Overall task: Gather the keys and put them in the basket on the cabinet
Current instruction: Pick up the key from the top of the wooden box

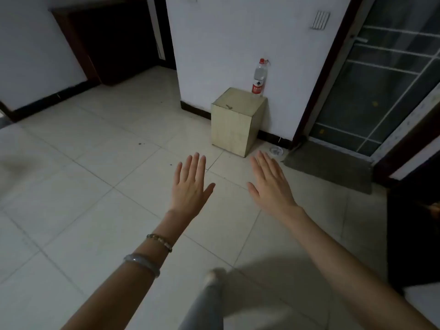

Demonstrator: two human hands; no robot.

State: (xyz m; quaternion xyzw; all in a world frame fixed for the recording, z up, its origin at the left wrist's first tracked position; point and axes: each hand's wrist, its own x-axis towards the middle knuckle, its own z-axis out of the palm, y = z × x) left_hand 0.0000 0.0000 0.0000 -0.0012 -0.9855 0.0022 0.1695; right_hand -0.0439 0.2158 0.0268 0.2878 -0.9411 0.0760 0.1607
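Both hands, left hand [190, 184] and right hand [270, 184], hang flat and empty over glossy floor tiles [100, 186]. Ahead, a small key-like object [229, 106] lies on a pale boxy wooden stool [234, 125] beside a clear plastic bottle [259, 78].

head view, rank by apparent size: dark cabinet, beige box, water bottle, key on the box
1. dark cabinet, largest, though farthest away
2. beige box
3. water bottle
4. small key-like object on the box top, smallest; too small to confirm it is a key
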